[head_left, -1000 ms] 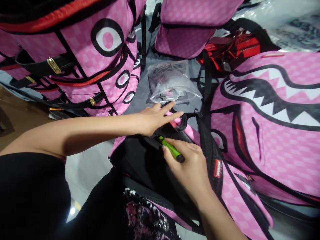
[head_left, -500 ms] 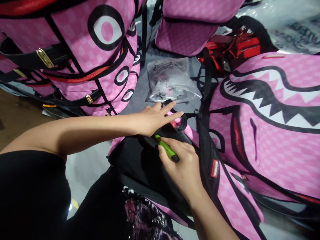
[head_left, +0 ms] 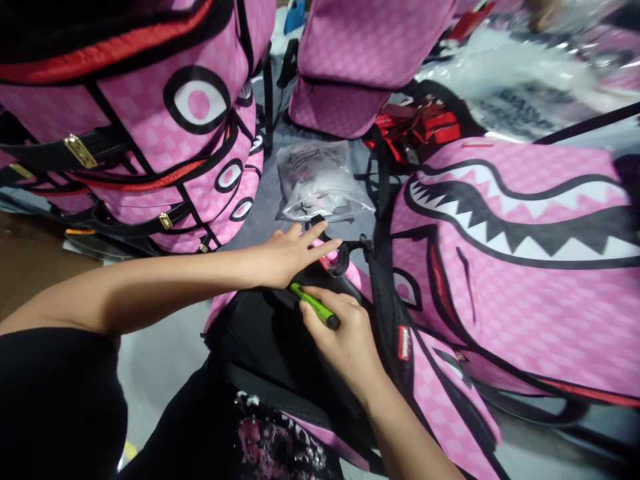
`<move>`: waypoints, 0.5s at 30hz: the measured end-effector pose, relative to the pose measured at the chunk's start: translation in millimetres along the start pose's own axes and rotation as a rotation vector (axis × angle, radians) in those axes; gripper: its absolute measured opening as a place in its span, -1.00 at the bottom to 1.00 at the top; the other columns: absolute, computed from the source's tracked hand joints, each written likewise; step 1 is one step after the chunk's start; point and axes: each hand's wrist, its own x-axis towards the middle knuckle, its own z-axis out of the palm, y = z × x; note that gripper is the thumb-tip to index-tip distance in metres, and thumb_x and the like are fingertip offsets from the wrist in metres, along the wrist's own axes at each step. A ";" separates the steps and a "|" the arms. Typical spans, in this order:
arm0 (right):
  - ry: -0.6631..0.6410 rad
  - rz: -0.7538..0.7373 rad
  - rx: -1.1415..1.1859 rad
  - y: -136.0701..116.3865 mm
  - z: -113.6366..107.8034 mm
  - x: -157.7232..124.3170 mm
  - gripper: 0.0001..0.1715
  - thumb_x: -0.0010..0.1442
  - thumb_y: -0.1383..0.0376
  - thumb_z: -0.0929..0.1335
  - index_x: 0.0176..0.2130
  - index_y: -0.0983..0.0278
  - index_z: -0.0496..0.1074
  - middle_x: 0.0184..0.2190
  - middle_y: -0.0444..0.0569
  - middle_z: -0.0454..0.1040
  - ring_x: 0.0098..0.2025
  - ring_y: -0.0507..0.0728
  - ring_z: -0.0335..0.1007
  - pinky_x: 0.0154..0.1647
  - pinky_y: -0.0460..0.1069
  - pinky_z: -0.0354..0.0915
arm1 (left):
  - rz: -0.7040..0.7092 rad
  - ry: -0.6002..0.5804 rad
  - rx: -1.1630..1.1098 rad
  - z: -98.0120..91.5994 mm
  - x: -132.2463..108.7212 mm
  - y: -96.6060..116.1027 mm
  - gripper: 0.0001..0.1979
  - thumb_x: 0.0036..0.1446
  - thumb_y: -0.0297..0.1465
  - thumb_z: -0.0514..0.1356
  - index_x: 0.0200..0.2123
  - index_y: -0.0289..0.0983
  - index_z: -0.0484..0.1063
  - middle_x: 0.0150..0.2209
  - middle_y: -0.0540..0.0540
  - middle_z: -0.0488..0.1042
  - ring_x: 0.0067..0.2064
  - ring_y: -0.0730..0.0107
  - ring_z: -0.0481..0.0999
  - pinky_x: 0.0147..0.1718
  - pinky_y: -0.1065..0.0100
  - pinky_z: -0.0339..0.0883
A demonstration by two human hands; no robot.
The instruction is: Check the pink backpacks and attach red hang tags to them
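Observation:
My right hand (head_left: 345, 340) is closed around a bright green, pen-shaped tool with a black end (head_left: 318, 308); its exact kind is unclear. The tool's far tip lies close to the heel of my left hand (head_left: 287, 257), over the black back panel of a backpack (head_left: 260, 333). With fingers stretched and spread, my left hand rests at the top edge of that backpack, beside its black carrying loop (head_left: 341, 260). What lies under the left palm is hidden. Pink straps of the same backpack (head_left: 440, 380) run along its right side.
At left rises a stack of pink checkered backpacks (head_left: 135, 133). A clear plastic bag with small contents (head_left: 325, 180) lies beyond my hands. On the right is a pink backpack with a shark mouth (head_left: 520, 267). Red tags (head_left: 420, 130) and plastic wrapping (head_left: 505, 87) sit behind.
The camera view has shifted, so the scene sits a little further left and lower. Both hands keep nearly the same pose on the backpack, the green tool still in my right hand.

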 end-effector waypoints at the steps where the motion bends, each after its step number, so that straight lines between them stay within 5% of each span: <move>1: 0.005 0.010 0.002 1.2 2.4 0.3 -0.78 0.22 0.26 0.33 -0.16 0.23 0.53 -0.24 -0.03 0.62 -0.26 0.17 0.55 -0.16 0.09 0.39 | 0.004 0.002 0.000 -0.2 0.1 -0.2 -0.03 0.05 -0.59 0.14 0.41 -0.11 -0.33 0.43 -0.31 -0.42 0.25 -0.18 0.12 -0.05 0.02 0.34; 5: -0.014 0.037 0.048 -3.3 -1.6 1.6 -0.78 0.21 0.27 0.33 -0.17 0.24 0.53 -0.24 -0.02 0.62 -0.25 0.17 0.56 -0.17 0.09 0.43 | -0.009 -0.017 0.004 -1.3 0.1 -0.5 -0.02 0.04 -0.57 0.16 0.40 -0.12 -0.33 0.43 -0.29 -0.41 0.26 -0.15 0.11 -0.02 0.02 0.33; 8: -0.085 -0.008 0.126 -15.4 -38.8 7.9 -0.83 0.22 0.27 0.34 -0.19 0.21 0.52 -0.19 -0.04 0.61 -0.17 0.17 0.56 -0.11 0.06 0.45 | -0.004 0.003 -0.009 1.1 -1.2 -1.6 0.01 0.00 -0.60 0.16 0.40 -0.09 -0.35 0.43 -0.26 -0.40 0.26 -0.12 0.11 -0.01 0.01 0.33; 11: 0.175 -0.125 0.060 -9.3 -88.6 34.1 -0.85 0.23 0.34 0.30 -0.23 0.16 0.47 -0.10 -0.03 0.57 -0.07 0.18 0.52 -0.04 0.08 0.42 | 0.009 0.040 -0.035 5.3 -2.7 -3.1 0.02 -0.03 -0.65 0.12 0.40 -0.08 -0.35 0.43 -0.25 -0.37 0.26 -0.11 0.12 0.01 -0.01 0.32; 13: 0.399 -0.204 -0.141 15.2 -104.6 68.7 -0.82 0.20 0.39 0.27 -0.26 0.18 0.44 -0.20 -0.02 0.57 -0.13 0.19 0.52 -0.03 0.10 0.41 | 0.014 0.062 -0.038 6.3 -3.4 -3.3 0.01 -0.04 -0.66 0.09 0.40 -0.09 -0.34 0.43 -0.25 -0.35 0.25 -0.10 0.13 0.02 -0.01 0.32; 15: 0.164 -0.221 -0.441 51.5 -96.8 113.0 -0.77 0.16 0.41 0.25 -0.25 0.24 0.47 -0.26 0.02 0.57 -0.22 0.18 0.52 -0.12 0.07 0.41 | 0.013 0.062 -0.034 5.1 -3.9 -3.0 0.00 -0.03 -0.65 0.08 0.40 -0.11 -0.33 0.43 -0.25 -0.35 0.25 -0.09 0.15 0.03 -0.01 0.31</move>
